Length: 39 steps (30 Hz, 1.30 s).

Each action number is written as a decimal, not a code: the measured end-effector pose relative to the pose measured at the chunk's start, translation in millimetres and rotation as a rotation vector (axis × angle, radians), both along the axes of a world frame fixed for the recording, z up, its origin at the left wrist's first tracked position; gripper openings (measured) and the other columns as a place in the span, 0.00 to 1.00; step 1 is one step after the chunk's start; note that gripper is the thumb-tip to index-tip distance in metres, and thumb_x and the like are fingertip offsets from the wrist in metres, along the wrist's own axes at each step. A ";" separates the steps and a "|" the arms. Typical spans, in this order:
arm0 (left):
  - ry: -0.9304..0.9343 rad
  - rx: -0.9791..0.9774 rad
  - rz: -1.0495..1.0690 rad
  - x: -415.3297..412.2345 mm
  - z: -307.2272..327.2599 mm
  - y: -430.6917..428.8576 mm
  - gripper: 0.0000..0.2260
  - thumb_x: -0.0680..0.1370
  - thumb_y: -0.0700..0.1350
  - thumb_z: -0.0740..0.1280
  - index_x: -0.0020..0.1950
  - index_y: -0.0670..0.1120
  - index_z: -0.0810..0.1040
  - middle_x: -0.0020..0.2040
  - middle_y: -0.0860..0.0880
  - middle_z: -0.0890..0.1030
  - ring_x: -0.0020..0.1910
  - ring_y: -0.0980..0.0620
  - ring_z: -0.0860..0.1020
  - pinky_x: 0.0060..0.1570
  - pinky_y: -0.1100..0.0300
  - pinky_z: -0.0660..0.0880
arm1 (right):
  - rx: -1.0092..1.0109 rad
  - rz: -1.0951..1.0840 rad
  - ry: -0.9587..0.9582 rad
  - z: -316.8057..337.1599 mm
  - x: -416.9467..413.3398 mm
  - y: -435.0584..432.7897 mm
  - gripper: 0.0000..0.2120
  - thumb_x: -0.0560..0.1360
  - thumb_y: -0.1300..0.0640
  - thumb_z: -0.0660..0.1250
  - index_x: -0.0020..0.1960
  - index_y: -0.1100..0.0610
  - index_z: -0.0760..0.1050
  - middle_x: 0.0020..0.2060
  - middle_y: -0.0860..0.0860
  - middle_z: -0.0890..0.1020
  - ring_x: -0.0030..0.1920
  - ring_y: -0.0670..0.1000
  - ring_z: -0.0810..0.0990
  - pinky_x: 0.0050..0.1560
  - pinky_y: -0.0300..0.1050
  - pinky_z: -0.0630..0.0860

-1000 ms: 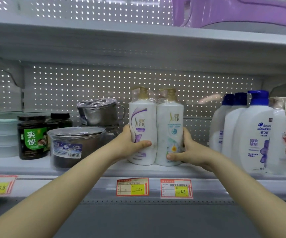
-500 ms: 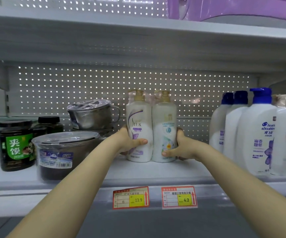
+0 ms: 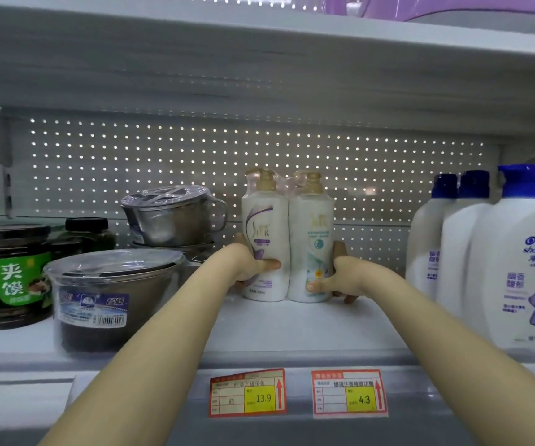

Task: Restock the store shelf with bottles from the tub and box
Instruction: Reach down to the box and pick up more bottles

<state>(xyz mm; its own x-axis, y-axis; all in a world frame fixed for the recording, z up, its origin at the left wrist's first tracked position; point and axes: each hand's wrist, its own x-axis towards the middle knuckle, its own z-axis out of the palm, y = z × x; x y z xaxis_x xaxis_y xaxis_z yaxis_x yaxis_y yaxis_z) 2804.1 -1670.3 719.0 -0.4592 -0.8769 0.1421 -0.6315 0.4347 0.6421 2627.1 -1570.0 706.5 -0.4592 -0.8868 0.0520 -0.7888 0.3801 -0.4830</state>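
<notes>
Two white pump bottles (image 3: 287, 239), bound together in clear film, stand upright about midway along the shelf (image 3: 292, 329), set back from its front edge. On my feed their bases look to be down on the board. The left hand (image 3: 248, 267) is wrapped round the purple-labelled one, thumb lying across its front. The right hand (image 3: 337, 280) clasps the green-labelled one low down, thumb pressed near its base. Both bodies are opaque, so I cannot see how full they are.

Toward the left edge, a steel bowl (image 3: 111, 300) under a clear lid sits close to the front edge. It reads dark through the lid, and I cannot tell what, if anything, is in it. Behind it a steel mug (image 3: 173, 217) with a film-wrapped lid stands on another steel piece, its inside hidden. Further left are dark jars (image 3: 13, 278) with black caps, the nearest with a green label, filled with something dark.

Toward the right edge a row of white shampoo bottles (image 3: 514, 268) with blue caps runs front to back, well apart from the gripped pair. Two price tags (image 3: 247, 392) are fixed on the front lip, reading 13.9 and 4.3. On the board above, a purple basin (image 3: 452, 8) shows at the top right.
</notes>
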 end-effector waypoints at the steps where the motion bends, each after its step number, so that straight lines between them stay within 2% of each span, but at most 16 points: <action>1: 0.024 0.010 0.000 -2.0 -1.0 -3.5 0.35 0.72 0.56 0.73 0.69 0.40 0.62 0.57 0.41 0.79 0.54 0.42 0.77 0.58 0.51 0.74 | 0.009 -0.005 0.006 -0.7 -1.8 -3.4 0.26 0.71 0.43 0.74 0.57 0.61 0.71 0.52 0.55 0.78 0.49 0.54 0.79 0.50 0.48 0.82; 3: 0.053 0.015 -0.005 -6.6 -2.7 -10.4 0.33 0.72 0.55 0.74 0.68 0.40 0.65 0.57 0.40 0.79 0.53 0.41 0.77 0.59 0.48 0.76 | 0.019 -0.012 0.006 -0.8 -4.3 -8.8 0.28 0.70 0.42 0.74 0.58 0.61 0.69 0.55 0.57 0.79 0.54 0.56 0.80 0.53 0.51 0.81; 5: 0.066 0.020 -0.009 -11.4 -4.6 -19.6 0.31 0.71 0.55 0.74 0.65 0.39 0.67 0.54 0.39 0.80 0.46 0.42 0.78 0.56 0.46 0.77 | 0.033 -0.013 0.009 0.1 -5.8 -13.6 0.30 0.70 0.42 0.73 0.58 0.59 0.64 0.57 0.57 0.78 0.56 0.57 0.80 0.54 0.53 0.81; 7: 0.087 0.033 -0.020 -13.8 -5.1 -26.5 0.34 0.68 0.56 0.76 0.64 0.38 0.68 0.53 0.39 0.81 0.41 0.43 0.77 0.55 0.45 0.78 | 0.049 -0.021 0.031 1.2 -5.8 -16.9 0.35 0.70 0.41 0.73 0.63 0.62 0.62 0.57 0.58 0.78 0.56 0.58 0.80 0.55 0.53 0.80; 9: 0.085 0.042 -0.015 -17.3 -5.4 -32.3 0.38 0.65 0.58 0.76 0.65 0.38 0.66 0.57 0.39 0.79 0.43 0.43 0.77 0.55 0.46 0.78 | 0.033 -0.025 0.021 1.2 -7.6 -21.2 0.43 0.69 0.42 0.74 0.71 0.61 0.55 0.57 0.58 0.78 0.55 0.58 0.80 0.55 0.53 0.80; 11: 0.042 0.020 0.002 -19.7 -4.3 -33.9 0.37 0.68 0.58 0.75 0.67 0.39 0.65 0.58 0.40 0.78 0.49 0.42 0.78 0.57 0.48 0.77 | -0.012 -0.019 -0.026 -0.1 -10.4 -25.0 0.47 0.69 0.43 0.75 0.73 0.56 0.48 0.58 0.56 0.76 0.52 0.57 0.79 0.51 0.52 0.79; 14: 0.034 0.007 0.022 -21.6 -3.8 -39.1 0.38 0.70 0.57 0.74 0.70 0.39 0.62 0.60 0.41 0.77 0.57 0.41 0.76 0.60 0.50 0.73 | -0.029 -0.007 -0.049 0.0 -11.9 -30.8 0.49 0.69 0.44 0.75 0.75 0.55 0.45 0.62 0.55 0.73 0.51 0.57 0.78 0.49 0.50 0.78; 16: 0.032 0.019 0.019 -22.9 -3.6 -42.4 0.38 0.71 0.57 0.73 0.71 0.38 0.63 0.56 0.43 0.79 0.56 0.42 0.76 0.57 0.52 0.74 | -0.025 -0.009 -0.059 -0.5 -12.9 -33.8 0.51 0.69 0.44 0.75 0.76 0.55 0.43 0.62 0.56 0.73 0.51 0.57 0.78 0.49 0.50 0.79; 18: 0.051 0.036 0.020 -25.1 -3.8 -46.3 0.36 0.71 0.56 0.73 0.69 0.38 0.63 0.52 0.46 0.78 0.53 0.43 0.76 0.54 0.53 0.74 | -0.028 -0.014 -0.055 -2.1 -15.2 -36.2 0.50 0.69 0.44 0.75 0.76 0.55 0.44 0.62 0.56 0.73 0.51 0.57 0.78 0.49 0.50 0.79; 21: 0.085 0.091 0.016 -27.6 -3.3 -45.8 0.35 0.71 0.53 0.75 0.69 0.39 0.62 0.48 0.47 0.77 0.53 0.43 0.76 0.62 0.46 0.73 | -0.057 0.001 -0.070 -3.7 -17.8 -38.1 0.50 0.69 0.45 0.76 0.75 0.55 0.44 0.62 0.54 0.73 0.50 0.55 0.77 0.45 0.48 0.78; 24: 0.049 0.054 0.025 -28.4 -3.8 -47.5 0.37 0.70 0.55 0.75 0.70 0.40 0.61 0.59 0.44 0.76 0.60 0.40 0.75 0.63 0.46 0.72 | -0.065 0.001 -0.068 -4.4 -17.2 -38.5 0.49 0.69 0.45 0.76 0.75 0.54 0.45 0.61 0.54 0.74 0.48 0.54 0.77 0.43 0.47 0.78; 26: 0.038 0.045 0.029 -28.7 -4.4 -46.5 0.37 0.72 0.54 0.74 0.71 0.39 0.59 0.61 0.45 0.74 0.59 0.42 0.73 0.64 0.50 0.70 | -0.071 -0.001 -0.071 -5.9 -17.2 -39.0 0.48 0.69 0.45 0.75 0.75 0.54 0.45 0.59 0.54 0.75 0.45 0.53 0.77 0.42 0.47 0.78; 29: 0.028 0.025 0.032 -28.8 -4.1 -44.9 0.38 0.73 0.54 0.73 0.73 0.40 0.58 0.66 0.42 0.72 0.63 0.41 0.72 0.63 0.50 0.70 | -0.073 -0.004 -0.089 -7.8 -19.5 -39.5 0.49 0.70 0.45 0.75 0.76 0.53 0.44 0.57 0.54 0.75 0.44 0.52 0.76 0.40 0.45 0.76; 33: 0.022 0.029 0.028 -27.8 -4.4 -47.0 0.38 0.71 0.56 0.74 0.72 0.41 0.61 0.66 0.41 0.73 0.62 0.39 0.73 0.64 0.47 0.71 | -0.105 0.019 -0.091 -11.7 -21.9 -39.6 0.47 0.70 0.46 0.75 0.75 0.52 0.46 0.60 0.53 0.75 0.50 0.54 0.75 0.41 0.45 0.75; 36: 0.048 0.019 0.027 -28.0 -4.9 -47.2 0.38 0.70 0.56 0.75 0.72 0.41 0.62 0.65 0.41 0.74 0.62 0.39 0.74 0.63 0.46 0.71 | -0.147 0.048 -0.110 -14.6 -21.6 -38.0 0.47 0.71 0.46 0.74 0.77 0.52 0.46 0.68 0.51 0.71 0.59 0.54 0.73 0.51 0.44 0.70; 39: -0.040 0.038 0.034 -26.7 1.5 -37.7 0.38 0.72 0.58 0.72 0.71 0.36 0.64 0.62 0.38 0.77 0.57 0.40 0.78 0.60 0.48 0.75 | -0.129 0.037 -0.076 -13.5 -19.6 -34.6 0.45 0.71 0.44 0.73 0.76 0.53 0.49 0.69 0.51 0.71 0.57 0.54 0.74 0.53 0.44 0.71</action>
